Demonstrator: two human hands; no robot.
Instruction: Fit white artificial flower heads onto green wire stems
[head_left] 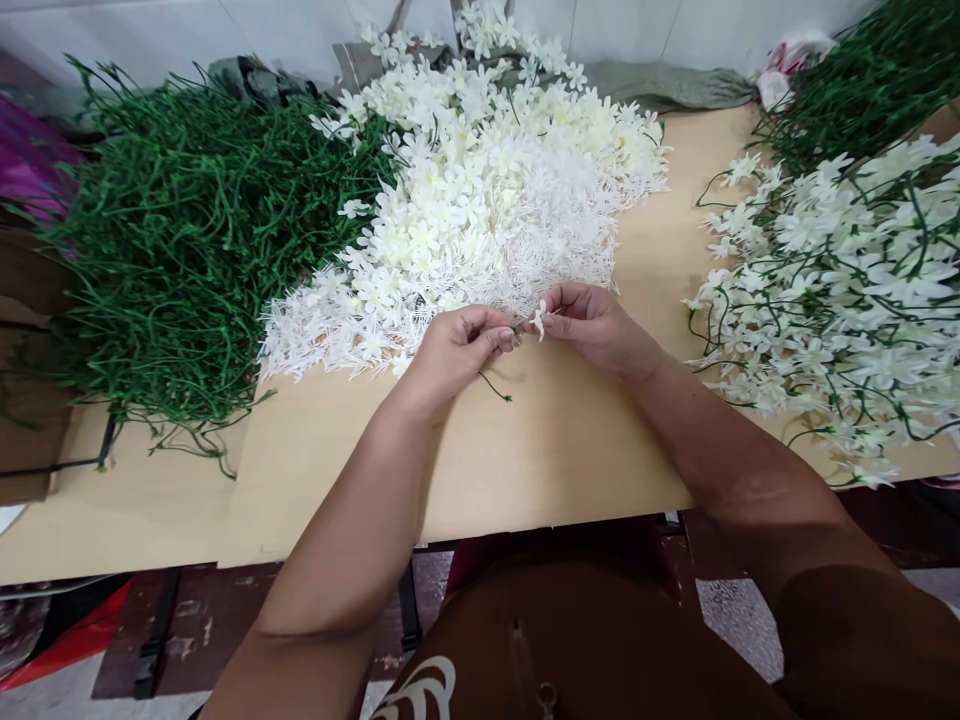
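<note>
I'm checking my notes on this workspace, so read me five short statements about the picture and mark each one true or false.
1. The right hand pinches a white artificial flower. True.
2. The left hand is empty. False: it pinches a thin green stem.
3. In the right-side heap of white flowers, green stems are attached to blossoms. True.
4. The largest visible heap of bare green stems lies to the right of the central heap of white blossoms. False: it lies to the left.
5. The hands are above a pale, wood-toned tabletop. True.
</note>
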